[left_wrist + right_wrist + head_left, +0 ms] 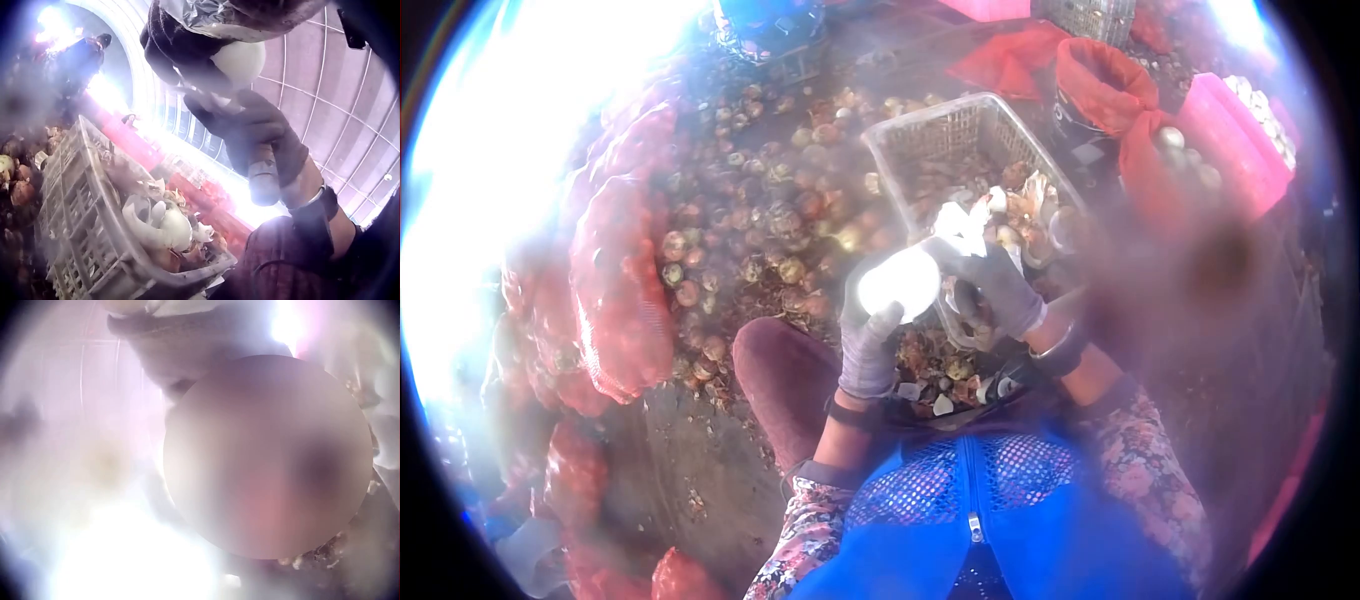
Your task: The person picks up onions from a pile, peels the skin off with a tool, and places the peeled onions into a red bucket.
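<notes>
My gloved left hand (870, 345) grips a peeled white onion (898, 285), which is overexposed in the head view. From the left wrist, the onion (244, 62) shows pale and smooth under the dark-gloved left fingers (181, 53). My right hand (1000, 285), also gloved, is right beside it with curled fingers, pinching a strip of white onion skin (960, 228) at the onion's side. In the left wrist view the right hand (259, 128) reaches up to the onion from below. A large blurred disc hides most of the right wrist view.
A plastic crate (925, 125) holding onion skins stands just ahead of the hands. Loose unpeeled onions (780, 215) cover the ground to the left, beside full red mesh sacks (620, 290). At right are a red mesh bag (1105, 90) and a pink container (1225, 150) with white onions.
</notes>
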A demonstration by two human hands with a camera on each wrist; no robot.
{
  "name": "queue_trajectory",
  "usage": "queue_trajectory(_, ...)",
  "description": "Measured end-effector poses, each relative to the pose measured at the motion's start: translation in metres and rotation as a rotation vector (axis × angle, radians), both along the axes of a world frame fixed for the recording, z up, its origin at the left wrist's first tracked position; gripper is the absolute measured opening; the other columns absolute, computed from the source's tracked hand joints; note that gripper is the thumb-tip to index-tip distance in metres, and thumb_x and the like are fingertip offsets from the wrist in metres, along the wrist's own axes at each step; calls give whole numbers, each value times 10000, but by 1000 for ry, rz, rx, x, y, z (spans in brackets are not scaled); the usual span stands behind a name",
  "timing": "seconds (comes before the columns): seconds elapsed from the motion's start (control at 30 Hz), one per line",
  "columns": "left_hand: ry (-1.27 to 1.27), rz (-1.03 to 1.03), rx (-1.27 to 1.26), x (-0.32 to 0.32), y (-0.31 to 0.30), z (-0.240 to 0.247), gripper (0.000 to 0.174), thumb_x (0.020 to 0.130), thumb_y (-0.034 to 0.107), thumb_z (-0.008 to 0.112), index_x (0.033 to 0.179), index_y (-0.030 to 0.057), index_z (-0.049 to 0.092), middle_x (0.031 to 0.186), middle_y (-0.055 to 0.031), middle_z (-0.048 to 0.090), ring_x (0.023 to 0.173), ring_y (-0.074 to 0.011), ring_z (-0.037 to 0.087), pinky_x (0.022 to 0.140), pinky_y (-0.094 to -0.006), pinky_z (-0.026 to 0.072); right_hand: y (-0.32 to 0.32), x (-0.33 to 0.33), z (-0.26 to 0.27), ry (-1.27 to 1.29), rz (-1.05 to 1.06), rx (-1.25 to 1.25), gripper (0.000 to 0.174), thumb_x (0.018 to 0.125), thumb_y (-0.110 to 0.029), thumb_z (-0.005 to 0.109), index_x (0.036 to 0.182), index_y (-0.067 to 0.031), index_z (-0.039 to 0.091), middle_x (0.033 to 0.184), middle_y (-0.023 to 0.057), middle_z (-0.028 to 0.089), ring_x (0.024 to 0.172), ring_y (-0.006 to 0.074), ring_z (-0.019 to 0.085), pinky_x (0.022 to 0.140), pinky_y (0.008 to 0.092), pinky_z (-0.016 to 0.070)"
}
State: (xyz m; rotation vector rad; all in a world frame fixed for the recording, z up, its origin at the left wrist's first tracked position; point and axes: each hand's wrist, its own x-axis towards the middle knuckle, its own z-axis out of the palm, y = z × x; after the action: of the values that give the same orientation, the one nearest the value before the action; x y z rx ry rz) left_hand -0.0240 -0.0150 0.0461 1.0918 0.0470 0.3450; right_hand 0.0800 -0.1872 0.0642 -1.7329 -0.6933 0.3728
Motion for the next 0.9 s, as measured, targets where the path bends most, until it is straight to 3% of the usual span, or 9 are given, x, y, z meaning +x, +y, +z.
queue_trajectory(0.07,1,-5,-86,2,0,-2,780,812,423,754,1397,19,433,1362,-145,514,1252,-291,519,1035,-440,465,6,-4,2,-39,-144,93,215,920,-113,587,1088,-41,702,722,-6,645,610,62,584,546,222,463)
queue_trajectory(0.17,17,-30,-245,6,1,-4,713,865,407,704,1399,23,427,1353,-147,520,1249,-298,521,1029,-449,471,11,-8,2,241,-278,370,226,907,-135,582,1069,0,665,755,-19,626,607,66,568,522,203,432)
queue_trajectory(0.23,22,-63,-272,10,5,-8,672,896,395,669,1399,25,420,1346,-146,524,1240,-302,527,1023,-452,476,9,-7,0,339,-287,462,237,894,-130,599,1078,3,666,806,-16,640,726,83,614,620,217,482)
queue_trajectory(0.3,14,54,-138,10,3,-14,650,902,365,670,1393,22,417,1330,-153,531,1218,-301,540,1017,-445,481,2,-5,1,405,-291,310,279,872,-130,617,1116,-3,664,839,10,673,783,110,640,682,234,501)
queue_trajectory(0.37,35,149,-30,7,-7,-16,649,890,328,705,1389,36,411,1247,-126,559,1117,-227,581,918,-355,531,3,-6,0,39,-302,219,251,873,-129,629,1099,-32,684,898,40,705,801,127,671,683,244,518)
queue_trajectory(0.43,120,208,98,7,-16,-15,677,850,277,760,1376,27,414,1250,-132,564,1093,-218,598,891,-349,553,15,-14,-5,-752,-285,177,166,898,-127,634,1027,-84,728,983,73,737,781,132,708,626,246,532)
queue_trajectory(0.57,177,201,128,7,-6,-32,689,830,311,772,1348,-7,448,1220,-146,599,1025,-230,642,875,-356,564,22,-31,7,-767,-145,111,200,893,-140,637,1064,-67,714,998,94,729,798,182,713,654,281,546)
queue_trajectory(0.67,141,-9,-1,13,5,-27,686,826,345,762,1319,-36,474,1178,-154,623,998,-246,662,865,-346,570,14,-26,9,-284,-233,90,198,880,-146,653,1057,-81,716,944,85,730,760,170,703,657,291,550)
queue_trajectory(0.9,83,-197,-308,7,7,-7,776,815,532,669,1333,-9,467,1242,-127,571,1125,-250,595,983,-428,499,-12,21,-7,-307,-361,-42,253,888,-158,649,1126,-74,669,1048,125,675,891,197,682,738,317,554)
